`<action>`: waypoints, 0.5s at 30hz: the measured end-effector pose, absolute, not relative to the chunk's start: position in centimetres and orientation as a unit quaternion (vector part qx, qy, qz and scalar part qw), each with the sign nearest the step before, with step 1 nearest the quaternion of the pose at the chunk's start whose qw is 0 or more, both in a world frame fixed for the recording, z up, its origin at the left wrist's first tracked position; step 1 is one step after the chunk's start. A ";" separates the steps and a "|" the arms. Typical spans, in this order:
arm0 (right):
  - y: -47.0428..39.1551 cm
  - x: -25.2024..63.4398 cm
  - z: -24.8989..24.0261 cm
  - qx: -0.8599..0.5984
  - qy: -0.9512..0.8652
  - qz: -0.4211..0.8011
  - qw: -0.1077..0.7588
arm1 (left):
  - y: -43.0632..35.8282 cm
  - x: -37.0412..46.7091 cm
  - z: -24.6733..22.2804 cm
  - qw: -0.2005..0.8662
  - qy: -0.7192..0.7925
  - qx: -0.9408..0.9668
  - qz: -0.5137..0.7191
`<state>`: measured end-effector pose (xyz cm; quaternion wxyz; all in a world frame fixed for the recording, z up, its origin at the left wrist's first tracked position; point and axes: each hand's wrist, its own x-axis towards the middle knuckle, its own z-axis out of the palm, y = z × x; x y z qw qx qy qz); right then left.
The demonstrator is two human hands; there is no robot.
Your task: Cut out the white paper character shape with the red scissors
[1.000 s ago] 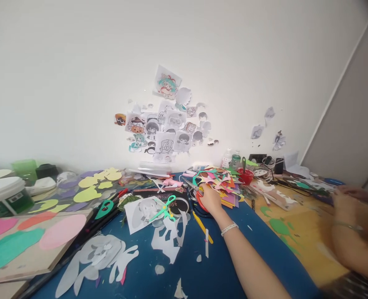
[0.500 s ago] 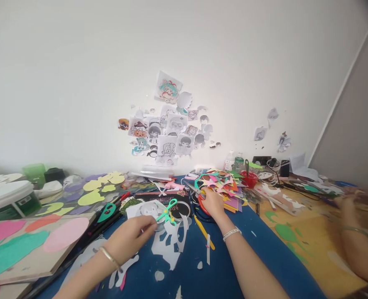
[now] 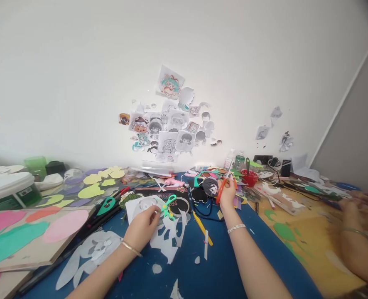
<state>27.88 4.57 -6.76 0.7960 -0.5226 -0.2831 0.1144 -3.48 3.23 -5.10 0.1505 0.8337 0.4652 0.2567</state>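
Observation:
My right hand (image 3: 228, 195) is closed around orange-handled scissors (image 3: 222, 190), their blades pointing up. Just left of the scissors is a paper cutout of a dark-haired cartoon head (image 3: 211, 186); whether they touch, I cannot tell. My left hand (image 3: 144, 226) hovers low over white paper with a grey drawing (image 3: 134, 207), its fingers curled together; what they pinch, if anything, is hidden. Right beside its fingertips lie small green scissors (image 3: 169, 207) with yellow parts. Below them are white paper offcuts (image 3: 168, 238). A yellow stick-like tool (image 3: 202, 227) rests between my hands.
Piled coloured paper scraps (image 3: 217, 174) lie behind my right hand. To the left are a white-lidded tub (image 3: 8, 182), a board with coloured ovals (image 3: 31, 249) and rabbit-like paper (image 3: 90, 253). A red cup (image 3: 249, 177) stands at back right. Another person's arm (image 3: 360, 238) is at far right.
My right hand has moved right and up with the orange-handled scissors, which now point upward. The dark-haired cutout has come into view. My left hand has shifted slightly, uncovering the rabbit-like paper.

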 end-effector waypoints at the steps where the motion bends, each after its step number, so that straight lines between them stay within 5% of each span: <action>1: 4.6 28.1 -6.8 -0.503 -0.270 0.122 0.812 | 3.1 -3.6 -5.5 0.136 0.462 0.838 0.256; 15: 5.2 29.4 -7.3 -0.468 -0.214 0.180 0.838 | 1.5 -3.5 -6.1 0.104 0.433 0.871 0.208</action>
